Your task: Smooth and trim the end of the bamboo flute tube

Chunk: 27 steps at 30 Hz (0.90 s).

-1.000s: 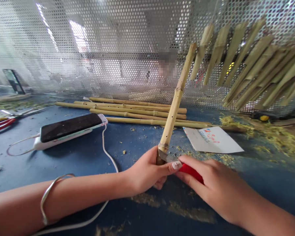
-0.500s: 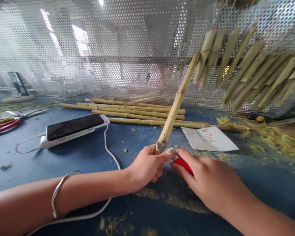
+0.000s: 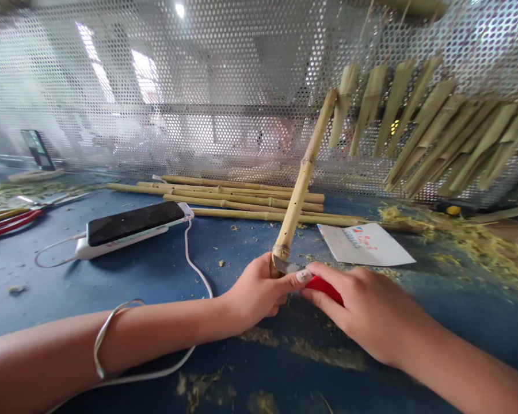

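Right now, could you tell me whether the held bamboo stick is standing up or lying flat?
Standing but tilted: the bamboo stick rises from the left hand, its top leaning right.

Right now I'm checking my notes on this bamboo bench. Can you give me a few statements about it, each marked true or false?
1. The left hand grips the lower end of a bamboo stick that leans up and to the right. True.
2. The right hand holds a knife with a blue handle. False: the knife's handle is red.
3. The phone lies screen up on a white pack with a white cable. True.
4. The spare bamboo sticks stand upright against the mesh. False: the spare bamboo sticks lie flat on the table.
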Tool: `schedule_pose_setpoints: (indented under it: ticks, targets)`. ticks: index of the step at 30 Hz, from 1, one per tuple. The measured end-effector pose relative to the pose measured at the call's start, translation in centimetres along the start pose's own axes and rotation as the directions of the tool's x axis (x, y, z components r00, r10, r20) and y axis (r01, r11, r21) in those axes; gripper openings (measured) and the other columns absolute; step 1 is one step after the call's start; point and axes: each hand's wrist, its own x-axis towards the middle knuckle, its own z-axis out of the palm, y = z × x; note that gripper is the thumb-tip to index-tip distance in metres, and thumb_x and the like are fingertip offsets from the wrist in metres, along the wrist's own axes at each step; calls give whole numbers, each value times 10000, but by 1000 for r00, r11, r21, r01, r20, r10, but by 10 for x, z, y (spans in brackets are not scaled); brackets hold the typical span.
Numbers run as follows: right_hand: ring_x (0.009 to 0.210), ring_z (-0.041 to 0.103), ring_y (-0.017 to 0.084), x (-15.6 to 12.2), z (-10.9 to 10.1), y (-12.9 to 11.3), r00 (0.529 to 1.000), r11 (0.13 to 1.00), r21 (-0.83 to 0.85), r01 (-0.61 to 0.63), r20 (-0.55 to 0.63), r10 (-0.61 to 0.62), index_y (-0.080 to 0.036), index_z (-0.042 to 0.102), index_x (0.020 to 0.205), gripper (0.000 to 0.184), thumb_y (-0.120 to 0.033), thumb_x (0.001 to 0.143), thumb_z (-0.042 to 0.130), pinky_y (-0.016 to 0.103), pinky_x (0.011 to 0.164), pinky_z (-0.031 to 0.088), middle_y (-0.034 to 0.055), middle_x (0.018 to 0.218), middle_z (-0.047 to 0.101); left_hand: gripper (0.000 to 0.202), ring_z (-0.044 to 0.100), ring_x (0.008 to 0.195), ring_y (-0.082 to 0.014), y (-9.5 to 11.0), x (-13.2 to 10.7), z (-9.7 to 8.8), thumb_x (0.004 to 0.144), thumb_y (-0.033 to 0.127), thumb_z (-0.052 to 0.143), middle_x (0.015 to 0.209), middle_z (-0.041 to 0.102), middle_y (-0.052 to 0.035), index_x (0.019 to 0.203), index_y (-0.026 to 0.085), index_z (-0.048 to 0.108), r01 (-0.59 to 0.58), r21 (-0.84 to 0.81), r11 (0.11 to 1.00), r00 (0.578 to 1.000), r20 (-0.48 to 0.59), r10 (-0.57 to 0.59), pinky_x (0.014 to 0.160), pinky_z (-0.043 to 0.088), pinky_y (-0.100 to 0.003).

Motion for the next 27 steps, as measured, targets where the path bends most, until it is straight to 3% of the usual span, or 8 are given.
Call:
schedule_pose_setpoints:
  ticks: [5,10,16,21,27]
  targets:
    - [496,594,200,1,2,-5,998,994,-106,-10,-64,3,-243,550,862,239,-370,853,348,268,405,276,13,555,624,408,298,258,-50,-2,-1,0,666,565,544,358,343,109,666,208,349,-29,156,987,995,-95,44,239,244,-160]
    - [425,563,201,-1,9,-9,988,978,-206,-24,-156,-9,-219,548,876,252,-336,863,325,278,386,198,20,524,607,426,283,237,-54,-1,0,-1,665,588,524,336,303,109,625,209,332,-15,191,981,990,-138,42,222,210,-164]
    - [512,575,172,1,-1,-1,1000,1000,1,19,4,-19,-246,532,818,189,-355,841,380,253,414,264,-3,561,609,442,309,251,-52,-1,0,-3,592,561,616,326,361,110,680,197,379,-17,210,978,999,-32,25,236,238,-145]
    - [455,513,135,2,-9,0,996,995,95,-12,93,3,-248,500,709,231,-397,841,383,244,415,270,-30,519,566,429,317,260,-46,-2,0,-4,591,524,638,343,374,109,690,192,385,-14,186,982,1000,-5,15,244,239,-144]
    - [459,563,182,0,3,-6,995,990,-138,-19,-96,6,-236,548,859,220,-359,843,366,263,400,227,5,515,597,382,301,271,-34,-2,2,-2,654,513,589,362,334,111,648,190,385,-42,203,978,995,-83,59,264,238,-151]
